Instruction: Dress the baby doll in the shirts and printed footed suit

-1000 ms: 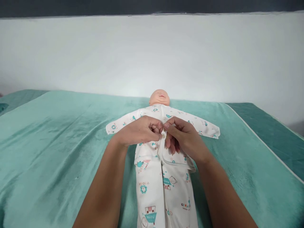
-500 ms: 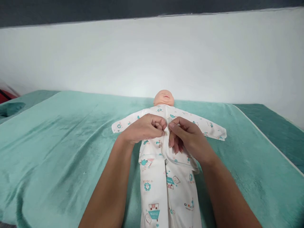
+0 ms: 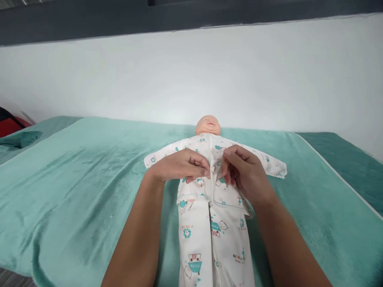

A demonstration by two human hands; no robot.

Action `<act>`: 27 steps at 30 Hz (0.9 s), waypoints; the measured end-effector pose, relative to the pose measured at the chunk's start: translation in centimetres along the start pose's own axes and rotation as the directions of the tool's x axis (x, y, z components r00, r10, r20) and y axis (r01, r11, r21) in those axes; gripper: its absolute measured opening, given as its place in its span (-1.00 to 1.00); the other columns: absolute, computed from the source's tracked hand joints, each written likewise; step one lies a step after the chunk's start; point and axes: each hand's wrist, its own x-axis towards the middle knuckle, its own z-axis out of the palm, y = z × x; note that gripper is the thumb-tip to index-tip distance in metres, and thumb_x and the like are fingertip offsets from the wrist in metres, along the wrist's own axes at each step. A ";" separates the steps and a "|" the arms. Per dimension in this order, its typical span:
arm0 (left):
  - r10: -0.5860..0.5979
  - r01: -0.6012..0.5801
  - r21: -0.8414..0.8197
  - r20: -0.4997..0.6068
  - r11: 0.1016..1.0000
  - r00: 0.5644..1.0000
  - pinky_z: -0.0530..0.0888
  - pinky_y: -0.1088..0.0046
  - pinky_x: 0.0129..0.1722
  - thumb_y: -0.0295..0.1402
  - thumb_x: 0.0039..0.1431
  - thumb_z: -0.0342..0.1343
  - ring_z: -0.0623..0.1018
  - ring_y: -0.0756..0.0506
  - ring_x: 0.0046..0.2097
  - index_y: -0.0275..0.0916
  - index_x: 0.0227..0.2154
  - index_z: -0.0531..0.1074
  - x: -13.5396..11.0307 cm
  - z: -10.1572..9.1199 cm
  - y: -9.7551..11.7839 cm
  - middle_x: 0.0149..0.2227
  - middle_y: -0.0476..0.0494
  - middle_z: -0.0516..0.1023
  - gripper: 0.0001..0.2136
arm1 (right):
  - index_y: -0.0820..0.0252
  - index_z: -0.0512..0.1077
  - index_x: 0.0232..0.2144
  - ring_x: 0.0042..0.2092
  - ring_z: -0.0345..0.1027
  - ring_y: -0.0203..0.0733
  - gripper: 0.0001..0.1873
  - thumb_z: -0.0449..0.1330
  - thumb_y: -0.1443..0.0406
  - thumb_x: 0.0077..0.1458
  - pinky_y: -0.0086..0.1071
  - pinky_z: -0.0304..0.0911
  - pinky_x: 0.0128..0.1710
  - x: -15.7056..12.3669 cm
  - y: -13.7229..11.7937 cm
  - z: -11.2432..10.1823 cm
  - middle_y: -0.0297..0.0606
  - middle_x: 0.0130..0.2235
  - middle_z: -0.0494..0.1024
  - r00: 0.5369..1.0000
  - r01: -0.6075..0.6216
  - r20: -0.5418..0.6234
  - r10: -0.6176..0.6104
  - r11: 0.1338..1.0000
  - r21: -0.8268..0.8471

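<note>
A baby doll point(image 3: 208, 124) lies on its back on a teal blanket point(image 3: 74, 179), head away from me. It wears a white printed shirt point(image 3: 206, 149) and matching trousers point(image 3: 209, 239). My left hand point(image 3: 182, 165) rests on the doll's chest, fingers curled, pinching the shirt's left front edge. My right hand point(image 3: 243, 171) is just right of it, fingers bent and pinched on the other front edge. A small button point(image 3: 213, 169) shows between the two hands.
The blanket covers a padded surface against a white wall point(image 3: 191, 71). A darker teal strip point(image 3: 344, 167) runs along the right side. A red and black object point(image 3: 8, 123) sits at the far left edge.
Both hands have drawn slightly apart, so the button and shirt front show between them. The view has shifted, bringing the red object into sight at the left.
</note>
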 end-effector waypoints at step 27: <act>0.420 -0.096 0.501 -0.587 0.860 0.692 0.31 0.30 0.26 -0.34 0.38 -0.12 0.42 -0.10 0.22 -0.21 0.08 0.46 5.6 1.9 -3.1 0.14 -0.09 0.54 -0.66 | 0.12 0.49 -0.11 0.14 0.32 -0.04 -0.68 -0.02 0.18 0.31 -0.14 0.08 0.21 4.3 2.4 -1.0 -0.18 0.03 0.55 0.947 0.242 0.073 -0.312 0.549 -0.800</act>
